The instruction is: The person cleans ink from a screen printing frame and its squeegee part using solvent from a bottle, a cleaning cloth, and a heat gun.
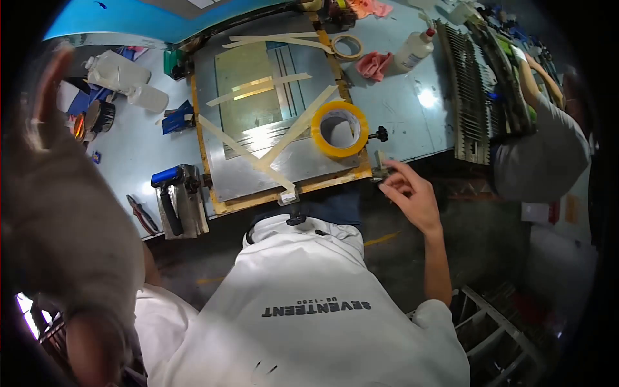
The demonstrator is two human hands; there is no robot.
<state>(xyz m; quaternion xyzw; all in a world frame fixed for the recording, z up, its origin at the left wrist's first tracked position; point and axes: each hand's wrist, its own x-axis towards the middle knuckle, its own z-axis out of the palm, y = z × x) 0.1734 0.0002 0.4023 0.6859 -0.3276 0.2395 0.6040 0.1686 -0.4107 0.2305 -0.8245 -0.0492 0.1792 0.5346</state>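
Observation:
My left hand (71,213) is raised close to the camera, large and blurred. It looks partly covered in greyish cloth, with a bare finger pointing up and the thumb stretched away below. Nothing shows in it. Low at the frame's right corner, my right hand (412,197) has loosely bent fingers, thumb and forefinger apart, beside a small dark clamp knob (380,173); whether they touch cannot be told. Between the arms lies a metal plate (238,180) in a wooden-edged frame. Masking tape strips (296,132) cross a greenish sheet (235,68) on it. A yellow tape roll (322,145) rests at its right.
A squeegee-like tool with a blue handle (166,175) and pliers (142,215) lie at the left. White bottles (119,71) stand beyond. To the right are a masking tape roll (348,47), pink cloth (373,66), a red-capped bottle (414,50), a slotted rack (467,90) and another person (545,148).

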